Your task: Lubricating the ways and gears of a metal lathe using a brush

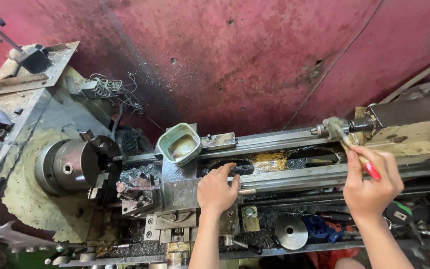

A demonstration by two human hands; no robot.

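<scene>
Two hands — left hand [217,189], right hand [372,187] — one brush [347,142], one lathe [274,149]

Brush [345,140] handle mostly buried in the right hand [372,187]; both forearms run off the bottom edge.

Your two forearms come up from the bottom edge, both bare to the frame's limit, with no sleeve or cuff showing. Your left hand [217,188] wears no glove, ring or band that shows. Your right hand [372,187] is ungloved too, its fingers bare of rings. Neither wrist carries a watch or strap. Your nails are short and unpainted.
</scene>
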